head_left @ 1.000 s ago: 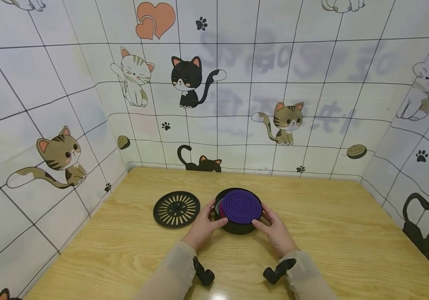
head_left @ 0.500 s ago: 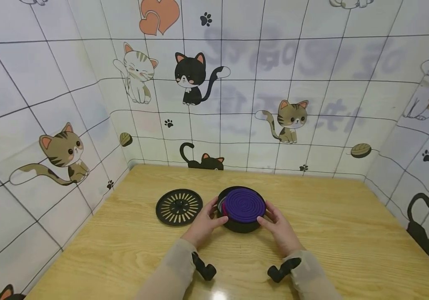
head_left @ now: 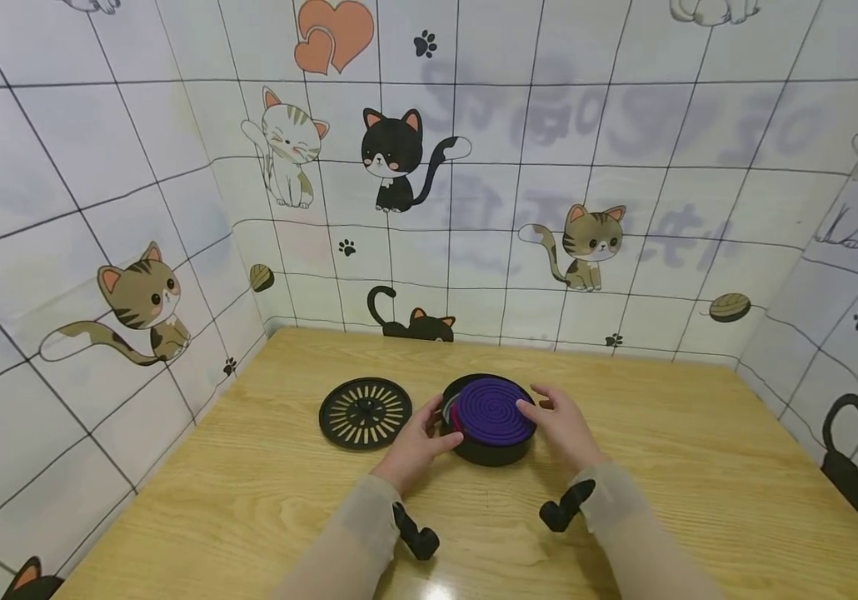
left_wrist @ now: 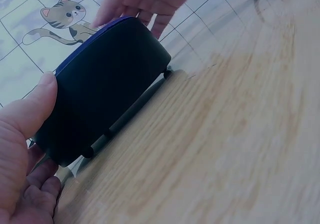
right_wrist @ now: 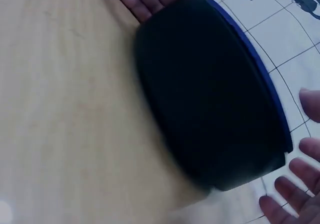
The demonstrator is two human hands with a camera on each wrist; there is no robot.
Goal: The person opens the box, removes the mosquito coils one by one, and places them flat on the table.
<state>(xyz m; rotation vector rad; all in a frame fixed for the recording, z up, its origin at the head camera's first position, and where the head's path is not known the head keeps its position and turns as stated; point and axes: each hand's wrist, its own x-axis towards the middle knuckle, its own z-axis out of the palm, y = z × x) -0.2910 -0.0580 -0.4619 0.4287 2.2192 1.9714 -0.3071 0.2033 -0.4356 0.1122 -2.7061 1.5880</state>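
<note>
A round black container [head_left: 491, 454] stands on the wooden table, its dark side filling much of both wrist views. On top lies a purple spiral disc [head_left: 495, 410], with a bit of red and grey showing at its left edge. My left hand [head_left: 417, 446] grips the container's left side, thumb at the front rim. Over the disc's right edge is my right hand [head_left: 566, 427], thumb and fingers spread; in the right wrist view its fingers [right_wrist: 295, 194] are apart from the container's side.
A black slotted lid [head_left: 346, 427] with a central knob lies flat on the table [head_left: 249, 500], left of the container. Tiled-pattern walls with cat drawings [head_left: 586, 246] rise behind the table and at both sides.
My right hand has let go of the container's right side and risen to the disc's right edge. My left hand keeps its grip. The head view has shifted slightly.
</note>
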